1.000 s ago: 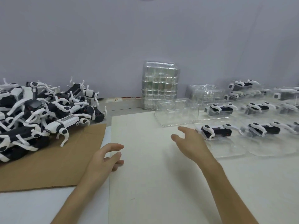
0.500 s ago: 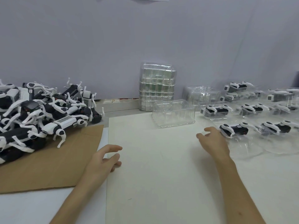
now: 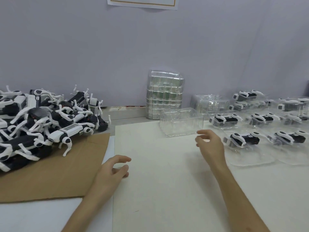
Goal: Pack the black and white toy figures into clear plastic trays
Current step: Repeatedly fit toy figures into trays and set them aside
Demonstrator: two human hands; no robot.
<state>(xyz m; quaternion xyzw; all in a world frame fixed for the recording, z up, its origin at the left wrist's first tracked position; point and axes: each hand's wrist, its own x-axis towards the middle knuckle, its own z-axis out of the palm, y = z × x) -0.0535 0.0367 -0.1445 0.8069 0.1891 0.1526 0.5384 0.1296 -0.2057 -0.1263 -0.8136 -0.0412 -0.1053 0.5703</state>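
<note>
Loose toy figures (image 3: 41, 121) heaped on brown cardboard (image 3: 55, 178) at the worktop's left edge. Filled trays (image 3: 250, 158) along the right edge, stacked trays (image 3: 164, 94) at the back edge. Right hand (image 3: 210, 144) just in front of an empty clear tray (image 3: 181, 122) — fingers loosely curled, holding nothing. Left hand (image 3: 112, 173) by the cardboard's edge — relaxed, empty.

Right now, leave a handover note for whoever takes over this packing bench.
Left hand: empty, relaxed, at the edge of the cardboard.
Right hand: empty, fingers loose, close to the empty tray.
Loose toy figures are piled on the cardboard, left. Spare tray stack stands behind the empty tray.
Done: several packed trays on the right.
Left: pack the pile.
</note>
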